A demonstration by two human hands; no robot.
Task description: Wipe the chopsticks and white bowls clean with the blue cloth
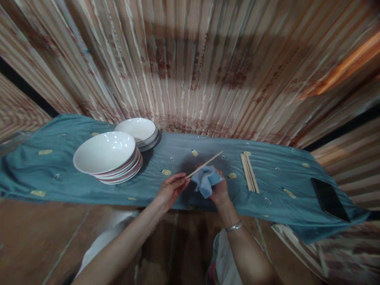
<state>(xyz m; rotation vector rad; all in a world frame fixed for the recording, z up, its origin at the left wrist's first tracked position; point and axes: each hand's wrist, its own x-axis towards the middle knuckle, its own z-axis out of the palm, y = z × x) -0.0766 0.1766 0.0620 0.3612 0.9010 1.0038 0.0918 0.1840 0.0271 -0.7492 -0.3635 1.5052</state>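
My left hand (173,189) pinches one end of a light wooden chopstick (209,160), which slants up to the right over the table. In my right hand (221,190) is a bunched light blue cloth (206,181), lying against the middle of the chopstick. The cloth hides most of my right fingers. To the right, several more chopsticks (249,173) lie side by side on the tablecloth, apart from my hands.
A stack of large white bowls (108,152) stands left on the teal tablecloth (178,154), with a stack of smaller white bowls (138,130) behind it. A black phone (329,199) lies near the right end. Pleated curtains (190,79) hang behind the table.
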